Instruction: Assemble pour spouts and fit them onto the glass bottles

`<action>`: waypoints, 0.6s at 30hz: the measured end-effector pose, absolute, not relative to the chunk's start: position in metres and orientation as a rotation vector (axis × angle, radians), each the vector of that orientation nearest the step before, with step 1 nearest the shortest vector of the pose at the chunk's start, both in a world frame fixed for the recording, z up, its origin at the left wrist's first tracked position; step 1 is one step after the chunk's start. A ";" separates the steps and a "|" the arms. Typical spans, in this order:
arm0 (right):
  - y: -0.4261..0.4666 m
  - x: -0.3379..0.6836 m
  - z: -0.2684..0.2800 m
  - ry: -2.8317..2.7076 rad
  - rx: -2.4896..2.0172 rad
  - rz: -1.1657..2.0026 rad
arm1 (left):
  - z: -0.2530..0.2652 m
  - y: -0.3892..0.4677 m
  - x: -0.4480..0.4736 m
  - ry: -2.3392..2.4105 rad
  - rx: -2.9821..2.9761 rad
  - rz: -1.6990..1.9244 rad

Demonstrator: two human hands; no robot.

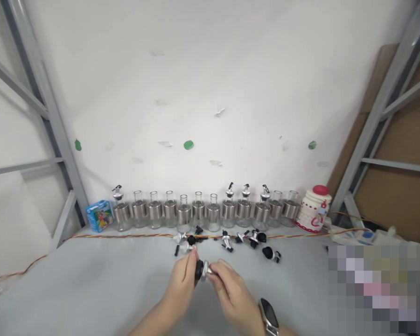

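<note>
Between my hands, low in the middle of the view, is a pour spout (204, 270) with a silver collar and a black stopper end. My left hand (182, 277) has its fingers closed around the black end. The thumb and fingers of my right hand (227, 282) pinch the silver end. Just beyond my hands lie loose pour spouts, among them one on its side (227, 241) and one with a round black base (271, 254). A row of glass bottles with steel sleeves (184, 212) stands behind them; some carry spouts, such as the leftmost bottle (122, 212).
A blue picture box (100, 216) stands left of the bottles, and a white jar with a red lid (313, 212) to their right. A twisted cable (126, 236) runs across the grey table (101, 280). Grey metal posts flank both sides, and a power strip (367, 235) lies right.
</note>
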State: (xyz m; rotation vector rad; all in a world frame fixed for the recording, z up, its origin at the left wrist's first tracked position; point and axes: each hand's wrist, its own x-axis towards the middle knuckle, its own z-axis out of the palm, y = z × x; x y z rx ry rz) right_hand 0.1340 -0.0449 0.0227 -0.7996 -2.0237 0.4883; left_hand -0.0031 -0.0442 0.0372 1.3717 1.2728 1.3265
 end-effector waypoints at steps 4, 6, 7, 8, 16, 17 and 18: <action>-0.045 0.130 0.014 -2.002 -0.770 0.329 | 0.025 -0.044 -0.001 1.257 1.434 1.344; -0.046 0.129 0.012 -2.020 -0.759 0.248 | 0.020 -0.045 0.000 1.299 1.455 1.410; -0.046 0.128 0.012 -2.026 -0.757 0.212 | 0.018 -0.046 0.000 1.314 1.469 1.431; -0.047 0.127 0.012 -2.028 -0.757 0.182 | 0.016 -0.046 0.000 1.324 1.484 1.442; -0.048 0.125 0.010 -2.024 -0.771 0.164 | 0.006 -0.043 0.002 1.336 1.561 1.435; -0.049 0.125 0.010 -2.025 -0.767 0.165 | 0.007 -0.044 0.001 1.336 1.577 1.429; -0.049 0.125 0.010 -2.024 -0.763 0.165 | 0.009 -0.044 0.001 1.332 1.601 1.420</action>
